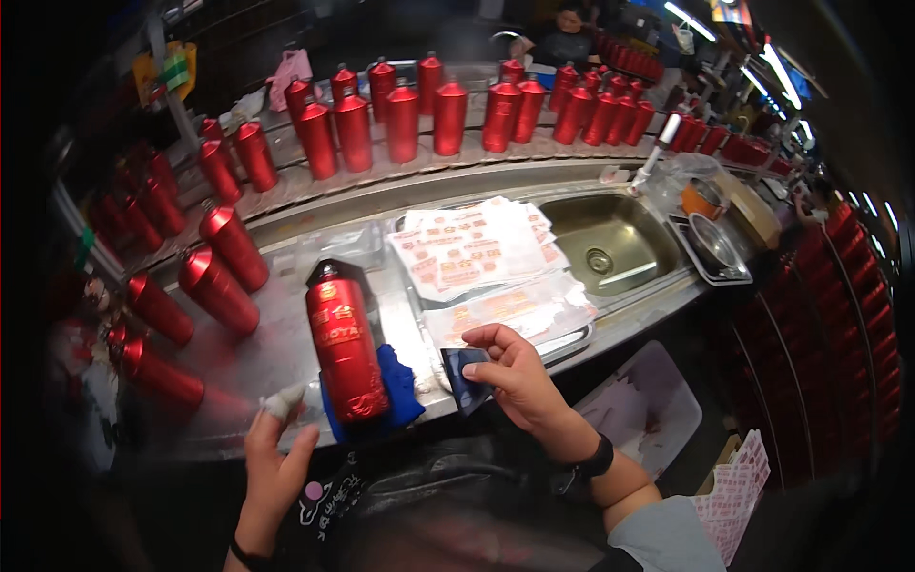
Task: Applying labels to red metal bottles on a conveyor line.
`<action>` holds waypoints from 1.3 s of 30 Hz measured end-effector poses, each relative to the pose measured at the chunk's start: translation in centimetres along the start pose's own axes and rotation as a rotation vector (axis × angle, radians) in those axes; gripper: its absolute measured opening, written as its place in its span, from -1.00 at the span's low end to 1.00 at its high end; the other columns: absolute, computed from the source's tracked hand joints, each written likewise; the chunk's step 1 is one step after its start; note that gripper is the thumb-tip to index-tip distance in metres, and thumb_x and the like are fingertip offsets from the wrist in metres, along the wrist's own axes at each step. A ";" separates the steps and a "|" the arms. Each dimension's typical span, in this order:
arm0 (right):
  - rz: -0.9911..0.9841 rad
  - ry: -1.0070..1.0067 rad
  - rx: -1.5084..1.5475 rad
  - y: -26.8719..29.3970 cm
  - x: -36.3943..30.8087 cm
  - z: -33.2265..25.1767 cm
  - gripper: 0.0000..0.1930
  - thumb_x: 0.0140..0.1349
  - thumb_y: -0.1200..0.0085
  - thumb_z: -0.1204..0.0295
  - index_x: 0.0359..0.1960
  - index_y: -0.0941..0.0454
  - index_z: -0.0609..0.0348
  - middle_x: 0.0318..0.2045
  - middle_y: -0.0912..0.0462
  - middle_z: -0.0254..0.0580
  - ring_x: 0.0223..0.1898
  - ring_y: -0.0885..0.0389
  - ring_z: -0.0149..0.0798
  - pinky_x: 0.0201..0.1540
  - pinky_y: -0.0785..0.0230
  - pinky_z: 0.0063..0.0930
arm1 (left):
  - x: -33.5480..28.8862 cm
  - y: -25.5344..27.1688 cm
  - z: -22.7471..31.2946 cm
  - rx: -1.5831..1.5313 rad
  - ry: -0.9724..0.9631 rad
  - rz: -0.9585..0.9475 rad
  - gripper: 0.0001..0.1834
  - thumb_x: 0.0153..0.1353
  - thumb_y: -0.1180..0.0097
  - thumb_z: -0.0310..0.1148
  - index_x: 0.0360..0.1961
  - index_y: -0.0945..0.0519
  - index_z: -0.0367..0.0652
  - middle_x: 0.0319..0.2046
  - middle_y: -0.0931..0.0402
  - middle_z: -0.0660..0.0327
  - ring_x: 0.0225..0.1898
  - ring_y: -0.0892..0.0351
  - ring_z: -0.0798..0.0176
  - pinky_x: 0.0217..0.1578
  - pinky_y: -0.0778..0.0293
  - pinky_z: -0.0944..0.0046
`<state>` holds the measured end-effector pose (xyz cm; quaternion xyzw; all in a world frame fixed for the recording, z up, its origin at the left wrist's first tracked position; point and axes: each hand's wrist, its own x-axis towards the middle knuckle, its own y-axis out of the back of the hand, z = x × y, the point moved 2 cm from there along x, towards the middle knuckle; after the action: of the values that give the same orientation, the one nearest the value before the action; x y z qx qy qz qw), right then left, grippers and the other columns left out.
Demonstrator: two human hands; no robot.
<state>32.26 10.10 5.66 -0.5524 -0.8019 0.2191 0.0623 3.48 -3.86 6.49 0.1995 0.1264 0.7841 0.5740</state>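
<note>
A shiny red bottle (345, 348) with gold markings lies tilted on the metal counter, its dark-capped end pointing away from me. Its base rests on a crumpled blue cloth (398, 386). My left hand (276, 467) is just left of the cloth, empty, with thumb and fingers apart; a whitish wrapping covers a fingertip. To the right of the bottle, my right hand (519, 377) pinches a small flat dark-blue piece (463, 381) between thumb and fingers. Whether that piece is cloth or a stiff pad, I cannot tell. A dark band circles each wrist.
Printed white sheets (477, 250) lie stacked beside a steel sink (610, 243). Several red bottles (355, 133) line a curved conveyor (381, 176) behind; others (219, 291) stand on the counter's left. A translucent bin (658, 391) is below right, near stacked red bottles (810, 353). A person (562, 43) is beyond.
</note>
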 end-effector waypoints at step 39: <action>0.142 0.044 -0.138 -6.0 8.6 4.9 -0.72 0.15 -0.17 0.67 -0.12 -0.41 0.27 -0.30 -0.60 -0.25 -0.32 -0.58 -0.53 -0.20 -0.46 -0.66 | 8.8 -4.4 0.5 0.520 -0.240 -0.106 -0.55 0.18 -0.26 -0.03 0.03 -0.66 0.00 0.20 -0.10 -0.66 -0.18 -0.63 -0.32 -0.14 -0.57 0.01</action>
<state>22.18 14.86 2.56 -0.6155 -0.7724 0.1549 0.0258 5.13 5.84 6.49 0.4244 0.2648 0.6650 0.5545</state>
